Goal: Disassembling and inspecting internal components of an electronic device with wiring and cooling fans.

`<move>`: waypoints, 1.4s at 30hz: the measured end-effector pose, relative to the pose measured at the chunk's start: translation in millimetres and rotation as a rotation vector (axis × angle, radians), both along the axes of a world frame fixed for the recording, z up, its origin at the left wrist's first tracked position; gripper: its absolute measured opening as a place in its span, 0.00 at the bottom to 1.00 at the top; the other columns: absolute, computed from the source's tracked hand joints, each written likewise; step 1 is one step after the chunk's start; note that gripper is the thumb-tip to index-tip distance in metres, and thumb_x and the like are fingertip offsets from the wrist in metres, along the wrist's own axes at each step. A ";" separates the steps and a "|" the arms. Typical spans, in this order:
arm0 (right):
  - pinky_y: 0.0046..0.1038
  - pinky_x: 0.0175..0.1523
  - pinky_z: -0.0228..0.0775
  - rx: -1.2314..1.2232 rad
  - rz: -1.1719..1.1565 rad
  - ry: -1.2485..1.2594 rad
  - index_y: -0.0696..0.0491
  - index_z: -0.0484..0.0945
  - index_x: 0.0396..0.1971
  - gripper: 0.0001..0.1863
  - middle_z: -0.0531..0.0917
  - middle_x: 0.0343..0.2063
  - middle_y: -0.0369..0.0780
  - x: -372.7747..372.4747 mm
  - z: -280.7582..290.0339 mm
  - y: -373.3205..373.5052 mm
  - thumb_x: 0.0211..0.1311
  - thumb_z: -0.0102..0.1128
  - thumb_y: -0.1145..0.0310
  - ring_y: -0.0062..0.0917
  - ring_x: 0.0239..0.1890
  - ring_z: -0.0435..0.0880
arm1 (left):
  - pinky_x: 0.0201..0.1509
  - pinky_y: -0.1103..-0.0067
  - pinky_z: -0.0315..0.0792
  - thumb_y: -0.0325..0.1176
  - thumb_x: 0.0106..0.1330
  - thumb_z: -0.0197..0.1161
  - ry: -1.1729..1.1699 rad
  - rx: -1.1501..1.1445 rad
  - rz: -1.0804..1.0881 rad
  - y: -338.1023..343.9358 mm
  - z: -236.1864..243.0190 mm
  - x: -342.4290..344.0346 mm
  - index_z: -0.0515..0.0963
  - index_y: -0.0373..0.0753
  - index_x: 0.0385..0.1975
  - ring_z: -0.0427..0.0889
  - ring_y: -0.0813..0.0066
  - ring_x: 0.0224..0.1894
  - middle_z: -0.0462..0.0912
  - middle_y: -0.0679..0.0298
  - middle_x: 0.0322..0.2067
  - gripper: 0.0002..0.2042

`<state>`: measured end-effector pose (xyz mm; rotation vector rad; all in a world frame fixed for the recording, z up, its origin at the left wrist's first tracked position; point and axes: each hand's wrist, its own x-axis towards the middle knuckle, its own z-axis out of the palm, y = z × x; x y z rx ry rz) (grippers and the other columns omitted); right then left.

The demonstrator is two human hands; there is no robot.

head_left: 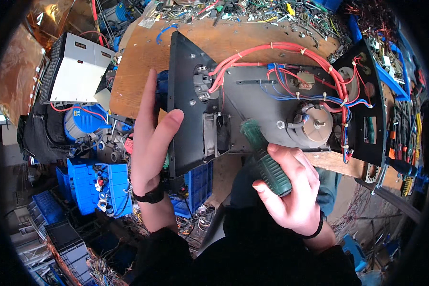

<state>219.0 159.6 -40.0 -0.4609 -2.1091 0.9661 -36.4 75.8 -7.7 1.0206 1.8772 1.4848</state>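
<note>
A black metal chassis (267,119) with upright end panels lies open in front of me. Red cables (276,46), tied in a bundle, arch across its far side, and thinner blue wires (314,97) run along it. Inside, toward the right, is a round metal part (315,125) with a short shaft. My left hand (150,138) lies along the outside of the left end panel (186,109), fingers stretched, thumb apart near its edge. Between the thumb and fingers of my right hand (293,190) is a screwdriver (267,164) with a green ribbed handle, slanting up-left over the chassis; its tip is hard to make out.
The chassis rests on a wooden bench (138,62), with loose screws and scraps (252,16) along the far side. A white-fronted box (81,66) stands to the left. Blue crates (114,186) sit lower left. Tools (410,143) line the right side.
</note>
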 end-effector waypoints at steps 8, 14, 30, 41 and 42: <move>0.37 0.43 0.81 0.048 0.018 -0.007 0.60 0.79 0.57 0.31 0.85 0.45 0.48 -4.3 7.6 -2.8 0.54 0.80 0.67 0.40 0.39 0.86 | 0.81 0.70 0.49 0.52 0.67 0.72 -0.049 0.021 0.017 -10.6 -17.5 -10.6 0.48 0.28 0.80 0.56 0.59 0.80 0.57 0.44 0.77 0.53; 0.35 0.43 0.81 0.127 0.015 -0.043 0.58 0.82 0.56 0.29 0.84 0.46 0.47 -8.0 4.9 -4.5 0.52 0.78 0.70 0.37 0.39 0.85 | 0.83 0.69 0.44 0.59 0.62 0.76 -0.130 -0.023 -0.055 -15.4 -6.6 -14.0 0.46 0.29 0.81 0.52 0.58 0.82 0.56 0.45 0.78 0.59; 0.32 0.62 0.74 -0.052 -0.185 0.051 0.61 0.73 0.63 0.38 0.78 0.59 0.44 6.1 78.3 29.8 0.63 0.78 0.52 0.28 0.54 0.83 | 0.67 0.74 0.70 0.29 0.65 0.71 -0.349 0.082 0.073 -3.7 3.4 16.0 0.60 0.32 0.76 0.79 0.71 0.58 0.79 0.54 0.58 0.39; 0.24 0.42 0.70 0.191 -0.134 -0.079 0.61 0.82 0.47 0.23 0.79 0.31 0.32 -102.7 179.4 51.4 0.76 0.64 0.51 0.15 0.34 0.75 | 0.78 0.64 0.56 0.39 0.63 0.79 -0.008 0.096 0.190 -16.0 -13.2 31.2 0.59 0.27 0.75 0.64 0.57 0.74 0.64 0.45 0.72 0.46; 0.24 0.41 0.70 0.244 -0.164 -0.115 0.60 0.82 0.46 0.24 0.79 0.31 0.32 -114.4 180.4 51.4 0.76 0.63 0.50 0.15 0.33 0.74 | 0.78 0.62 0.57 0.41 0.62 0.80 0.004 0.111 0.191 -18.0 -17.8 27.8 0.59 0.27 0.75 0.64 0.53 0.74 0.65 0.43 0.71 0.47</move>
